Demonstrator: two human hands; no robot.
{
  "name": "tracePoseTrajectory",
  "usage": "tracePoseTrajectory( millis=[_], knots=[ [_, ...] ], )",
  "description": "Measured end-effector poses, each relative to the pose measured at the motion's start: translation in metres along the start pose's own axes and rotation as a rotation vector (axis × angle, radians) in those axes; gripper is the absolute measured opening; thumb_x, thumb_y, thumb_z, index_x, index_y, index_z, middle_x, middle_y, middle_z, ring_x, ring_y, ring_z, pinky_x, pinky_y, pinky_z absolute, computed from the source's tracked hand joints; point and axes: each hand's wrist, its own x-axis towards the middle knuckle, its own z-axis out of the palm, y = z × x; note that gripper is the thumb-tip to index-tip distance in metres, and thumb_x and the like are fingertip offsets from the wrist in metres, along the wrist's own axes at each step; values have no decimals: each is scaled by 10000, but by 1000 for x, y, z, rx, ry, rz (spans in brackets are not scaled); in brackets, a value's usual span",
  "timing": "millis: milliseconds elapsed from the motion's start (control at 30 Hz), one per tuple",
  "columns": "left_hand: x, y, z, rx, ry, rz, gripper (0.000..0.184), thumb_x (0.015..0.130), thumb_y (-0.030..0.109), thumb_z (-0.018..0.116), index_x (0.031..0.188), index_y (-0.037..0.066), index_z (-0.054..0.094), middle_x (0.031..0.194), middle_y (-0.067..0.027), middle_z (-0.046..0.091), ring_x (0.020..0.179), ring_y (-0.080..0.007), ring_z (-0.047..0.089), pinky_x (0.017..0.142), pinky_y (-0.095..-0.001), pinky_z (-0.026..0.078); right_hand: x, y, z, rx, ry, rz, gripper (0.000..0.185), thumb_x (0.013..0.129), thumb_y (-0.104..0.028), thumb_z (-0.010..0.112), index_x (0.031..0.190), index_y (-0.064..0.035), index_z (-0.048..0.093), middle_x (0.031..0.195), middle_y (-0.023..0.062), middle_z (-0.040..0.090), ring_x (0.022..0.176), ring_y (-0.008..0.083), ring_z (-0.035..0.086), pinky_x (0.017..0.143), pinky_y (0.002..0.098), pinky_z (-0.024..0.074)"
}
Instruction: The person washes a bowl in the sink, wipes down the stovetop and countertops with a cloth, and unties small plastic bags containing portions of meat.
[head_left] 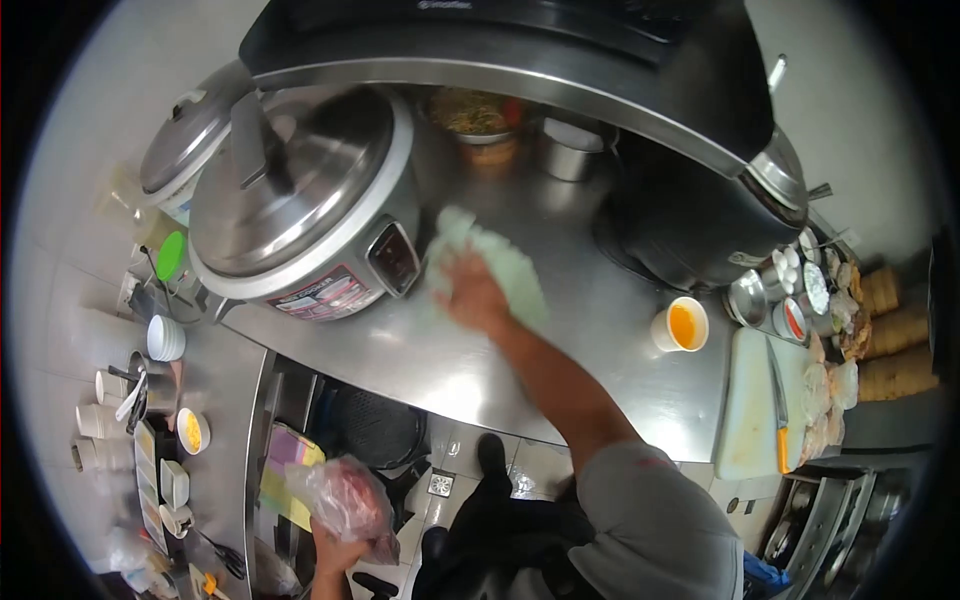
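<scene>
On the steel counter (420, 350), a pale green-white cloth (505, 265) lies spread beside a large rice cooker (300, 200). My right hand (470, 288) presses down on this cloth, its fingers slightly blurred and partly sunk among the folds. Low on the left, my left hand (338, 552) grips a clear plastic bag (350, 497) with something red inside; its exact contents cannot be made out. The bag is held off the counter, above the floor gap near a yellow and purple packet (288, 470).
A paper cup of orange liquid (682, 325) stands to the right. Beyond it, a knife (778, 400) lies on a white cutting board (750, 410). A dark pot (690, 210) and a metal container (570, 150) sit at the back, under a black overhanging appliance (500, 45).
</scene>
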Motion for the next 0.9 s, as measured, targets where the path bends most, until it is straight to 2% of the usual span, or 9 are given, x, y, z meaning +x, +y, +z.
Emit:
tracePoseTrajectory(
  millis=[67,133,300,333,500,667,733,833,900],
  knots=[
    [21,11,10,89,-56,45,818,431,194,784,1182,20,511,1136,-78,566,1025,-212,560,893,-363,452,-49,7,-26,248,-33,-52,513,899,-449,457,1320,-158,494,1413,82,421,1342,291,312,1143,427,152],
    [39,40,27,217,-69,19,613,483,72,711,1080,13,582,989,-62,633,893,-184,616,811,-322,495,-83,42,-52,256,-147,236,499,885,-412,512,1308,-147,505,1397,88,439,1323,303,337,1129,418,191],
    [110,61,95,86,-340,201,479,564,76,675,1031,4,593,919,-55,630,824,-165,599,737,-305,480,-184,40,-48,186,118,402,368,836,-288,565,1171,-138,593,1253,119,532,1150,293,463,1020,435,321],
    [119,69,114,42,-353,232,442,591,75,663,1021,0,593,904,-52,627,816,-158,592,727,-299,471,-200,22,-77,197,-156,370,301,812,-232,584,1094,-130,604,1171,113,559,1108,295,491,978,433,368],
    [176,85,189,305,-406,417,292,657,142,691,892,-18,624,820,-84,637,783,-186,609,723,-338,483,-304,-21,-149,502,-36,578,285,780,-181,644,1045,-114,565,1059,118,537,1001,349,519,838,441,468],
    [190,114,255,582,-418,405,404,614,252,768,862,-45,651,732,-124,648,634,-254,619,588,-380,508,-312,-4,-217,655,268,923,409,801,-200,647,1164,-73,509,1166,158,526,1121,389,483,920,452,428],
    [199,113,276,975,-217,337,660,553,376,768,1001,-88,629,1024,-228,653,943,-309,636,792,-395,492,-313,-4,-246,573,360,756,518,839,-224,621,1289,-41,442,1312,219,455,1238,390,428,999,437,389],
    [257,74,290,1044,-280,427,776,571,511,779,1057,-75,626,1068,-265,634,1034,-361,616,865,-425,483,-361,5,-262,523,214,704,582,846,-251,631,1345,-46,413,1392,219,396,1288,376,385,1040,436,351],
    [249,75,294,1164,-300,398,783,594,534,763,1067,-74,623,1090,-257,629,1061,-362,603,894,-422,475,-427,25,-254,425,292,729,508,821,-243,668,1246,-27,493,1269,204,498,1198,374,458,1019,425,378]
  ],
)
